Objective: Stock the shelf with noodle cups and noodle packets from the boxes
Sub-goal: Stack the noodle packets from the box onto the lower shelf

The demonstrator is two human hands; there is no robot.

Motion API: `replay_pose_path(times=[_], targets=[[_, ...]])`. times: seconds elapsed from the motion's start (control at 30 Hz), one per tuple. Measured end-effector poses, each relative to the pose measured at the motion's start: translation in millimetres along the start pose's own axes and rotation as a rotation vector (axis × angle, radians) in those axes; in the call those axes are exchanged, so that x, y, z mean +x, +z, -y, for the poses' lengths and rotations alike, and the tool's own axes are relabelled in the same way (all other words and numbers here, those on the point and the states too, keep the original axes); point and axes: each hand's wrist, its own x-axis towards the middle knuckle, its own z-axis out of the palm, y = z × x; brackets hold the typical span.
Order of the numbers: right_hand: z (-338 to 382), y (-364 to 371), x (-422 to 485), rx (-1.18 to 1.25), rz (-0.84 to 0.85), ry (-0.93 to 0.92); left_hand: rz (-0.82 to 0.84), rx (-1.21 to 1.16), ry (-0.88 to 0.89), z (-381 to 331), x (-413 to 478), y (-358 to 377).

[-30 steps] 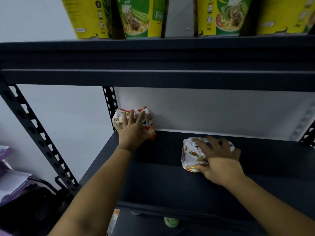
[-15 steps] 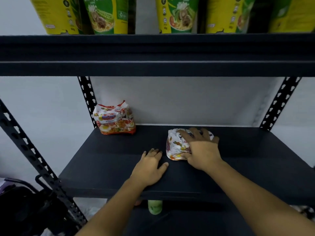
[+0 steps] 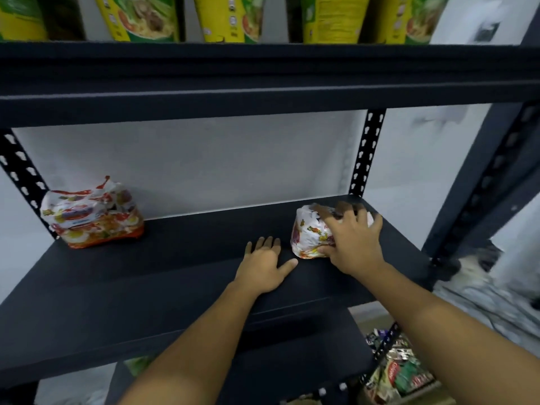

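right hand (image 3: 355, 247) probably around noodle packet (image 3: 306, 236) on dark shelf (image 3: 146, 287)

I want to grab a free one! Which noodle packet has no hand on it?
The orange-edged noodle packet at back left of the shelf; the right hand grips the white noodle packet on the right.

Two noodle packets (image 3: 92, 213) (image 3: 308, 233), five noodle cups (image 3: 140, 19) (image 3: 20, 19) (image 3: 225, 19) (image 3: 330, 19) (image 3: 409, 19) above, two hands (image 3: 263, 267) (image 3: 355, 247).
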Motion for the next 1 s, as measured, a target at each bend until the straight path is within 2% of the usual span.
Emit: replay_pose_path(times=[0.17, 0.27, 0.43, 0.57, 0.77, 1.0], targets=[[-37.5, 22.8, 15.3, 0.032, -0.057, 0.021, 0.014, 0.025, -0.056, -24.7, 19.8, 6.6], [-49.2, 33.6, 33.3, 0.056, -0.021, 0.011, 0.007, 0.073, -0.081, -26.1, 21.3, 12.2], [-58.9, 55.7, 69.7, 0.135, 0.019, -0.031, -0.018, 0.067, -0.105, -22.0, 24.7, 16.9], [-63.9, 69.6, 105.8, 0.108, 0.041, -0.043, -0.031, 0.067, -0.121, -20.0, 29.2, 19.6], [-70.4, 93.4, 139.7, 0.11, -0.032, -0.053, -0.029, 0.05, -0.143, -17.9, 36.3, 19.2], [-78.7, 105.2, 174.1, 0.111, -0.016, -0.073, -0.028, 0.037, -0.155, -17.7, 39.0, 18.4]])
